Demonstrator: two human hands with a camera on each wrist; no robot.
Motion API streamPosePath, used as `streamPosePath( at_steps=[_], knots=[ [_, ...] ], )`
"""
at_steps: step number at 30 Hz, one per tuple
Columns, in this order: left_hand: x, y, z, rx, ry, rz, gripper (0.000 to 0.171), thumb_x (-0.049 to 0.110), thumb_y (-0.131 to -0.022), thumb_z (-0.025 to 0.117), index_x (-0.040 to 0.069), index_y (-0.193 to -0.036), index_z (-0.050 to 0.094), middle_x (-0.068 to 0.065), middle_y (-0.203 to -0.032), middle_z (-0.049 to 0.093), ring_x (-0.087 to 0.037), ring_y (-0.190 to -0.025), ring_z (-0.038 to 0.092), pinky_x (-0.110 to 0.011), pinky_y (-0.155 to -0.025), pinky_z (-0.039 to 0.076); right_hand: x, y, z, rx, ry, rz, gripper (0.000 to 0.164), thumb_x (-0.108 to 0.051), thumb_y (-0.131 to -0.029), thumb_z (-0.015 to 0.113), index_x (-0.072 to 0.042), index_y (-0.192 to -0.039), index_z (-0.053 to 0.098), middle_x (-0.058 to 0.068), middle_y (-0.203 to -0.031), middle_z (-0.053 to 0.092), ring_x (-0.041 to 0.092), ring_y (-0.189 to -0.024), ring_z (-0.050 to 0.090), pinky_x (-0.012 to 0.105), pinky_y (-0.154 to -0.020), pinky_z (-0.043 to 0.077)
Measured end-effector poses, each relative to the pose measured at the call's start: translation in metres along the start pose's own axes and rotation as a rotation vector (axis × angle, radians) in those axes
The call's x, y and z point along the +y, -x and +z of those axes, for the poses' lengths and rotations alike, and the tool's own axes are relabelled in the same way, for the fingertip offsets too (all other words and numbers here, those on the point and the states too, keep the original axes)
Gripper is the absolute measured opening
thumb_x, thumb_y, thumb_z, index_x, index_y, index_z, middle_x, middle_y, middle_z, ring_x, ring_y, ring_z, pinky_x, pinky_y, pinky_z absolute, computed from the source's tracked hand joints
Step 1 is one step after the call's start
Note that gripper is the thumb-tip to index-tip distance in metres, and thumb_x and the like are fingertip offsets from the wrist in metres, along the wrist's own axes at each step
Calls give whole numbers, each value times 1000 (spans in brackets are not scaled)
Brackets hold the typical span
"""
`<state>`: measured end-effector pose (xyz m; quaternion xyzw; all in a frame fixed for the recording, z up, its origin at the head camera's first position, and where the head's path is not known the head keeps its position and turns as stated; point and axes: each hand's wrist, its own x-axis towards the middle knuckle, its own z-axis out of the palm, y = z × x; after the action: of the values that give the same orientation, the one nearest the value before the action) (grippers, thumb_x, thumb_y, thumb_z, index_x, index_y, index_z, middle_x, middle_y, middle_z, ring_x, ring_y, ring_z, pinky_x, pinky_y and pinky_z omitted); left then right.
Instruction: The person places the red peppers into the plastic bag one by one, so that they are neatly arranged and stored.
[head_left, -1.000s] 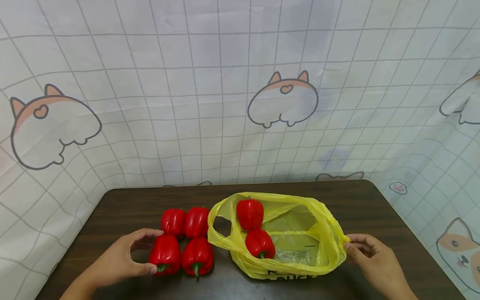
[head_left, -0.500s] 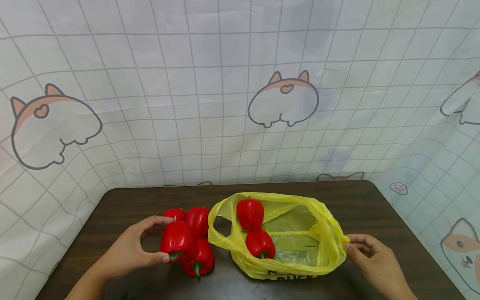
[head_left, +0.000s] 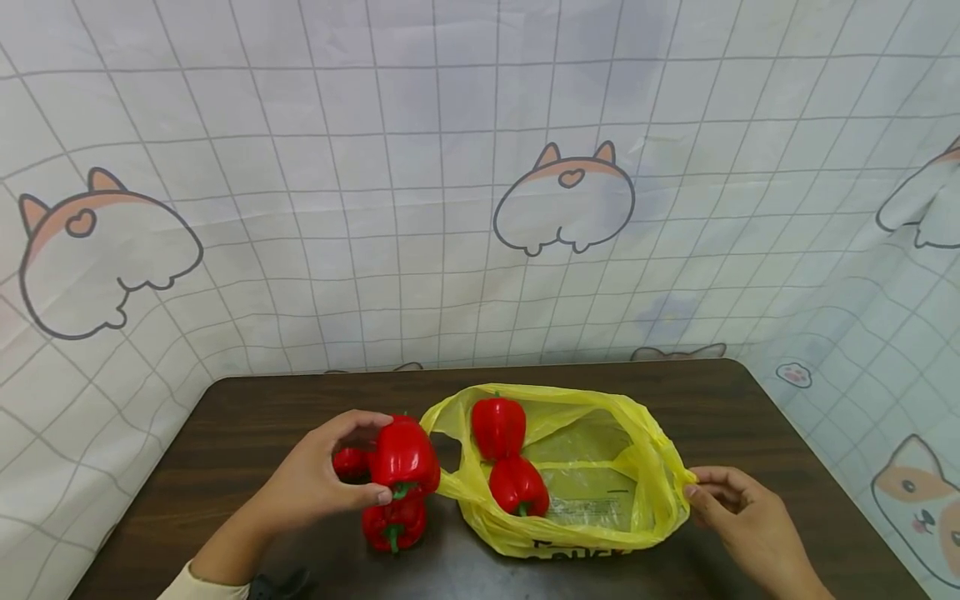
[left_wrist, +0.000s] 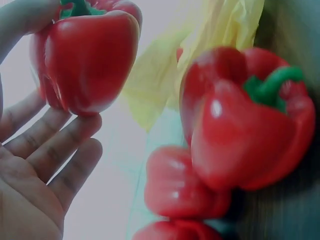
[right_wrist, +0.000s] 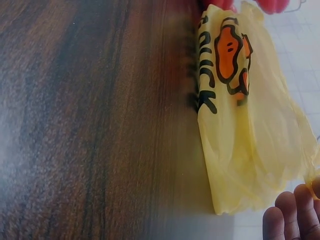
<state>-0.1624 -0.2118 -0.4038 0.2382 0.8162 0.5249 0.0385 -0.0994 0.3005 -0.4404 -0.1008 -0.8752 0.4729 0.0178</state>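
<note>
My left hand (head_left: 322, 471) grips a red bell pepper (head_left: 406, 454) between thumb and fingers, raised above the other peppers left of the bag. In the left wrist view the held pepper (left_wrist: 87, 60) shows its green stem near the thumb. Below it sits another red pepper (head_left: 393, 525), and a further one (head_left: 350, 463) is partly hidden behind the hand. My right hand (head_left: 750, 517) pinches the right edge of a yellow plastic bag (head_left: 652, 467), whose mouth gapes upward. Inside its left part lie two red peppers (head_left: 498, 427). The right wrist view shows the bag's printed side (right_wrist: 260, 120).
The dark wooden table (head_left: 255, 417) carries everything. A pale grid-patterned cloth (head_left: 450, 250) with cartoon animals hangs behind and beside it. The bag's left handle loop (head_left: 450, 483) stands close beside the held pepper.
My left hand has lifted the front-left pepper and carried it up and to the right, over the others towards the bag. The right hand and the bag have stayed in place.
</note>
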Motion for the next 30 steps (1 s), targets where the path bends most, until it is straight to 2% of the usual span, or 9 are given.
streamPosePath(
  at_steps=[4,9,11,19,23,30],
  knots=[
    [5,-9,9,-32,39,0,69,22,-77,92,20,-136,57,-5,-126,63,-35,-106,65,-44,-78,61,-1,-1,0,-9,3,20,52,-43,-97,71,-3,-129,63,5,-106,73,20,-87,70,32,-73,59],
    [11,-17,19,-45,79,-38,70,22,-77,91,21,-138,55,-5,-128,62,-38,-108,64,-38,-74,62,-1,-1,-1,-17,10,40,54,-44,-96,71,-3,-130,62,6,-108,73,21,-88,70,32,-74,59],
    [13,-21,23,-40,66,-38,71,23,-76,92,22,-138,56,-3,-129,61,-36,-110,64,-39,-76,62,-1,-2,-1,-18,10,45,54,-44,-96,71,-3,-130,62,6,-108,72,21,-88,70,32,-73,59],
    [22,-37,37,-36,-26,11,72,32,-73,94,25,-135,58,8,-127,62,-23,-114,60,-55,-87,56,0,-3,-2,-32,3,65,58,-47,-95,71,-4,-131,62,5,-109,73,22,-90,70,32,-74,58],
    [27,-45,45,-54,-43,32,71,33,-73,93,24,-135,59,10,-126,62,-20,-113,60,-54,-91,54,-1,-2,-2,-36,-4,68,58,-48,-95,71,-4,-132,62,5,-109,73,22,-90,70,33,-75,58],
    [32,-57,58,-88,-75,42,73,38,-74,93,24,-137,58,13,-128,61,-18,-115,61,-42,-92,54,-1,-2,-2,-39,-9,61,58,-48,-95,71,-3,-131,61,5,-109,72,23,-90,70,33,-75,59]
  ],
)
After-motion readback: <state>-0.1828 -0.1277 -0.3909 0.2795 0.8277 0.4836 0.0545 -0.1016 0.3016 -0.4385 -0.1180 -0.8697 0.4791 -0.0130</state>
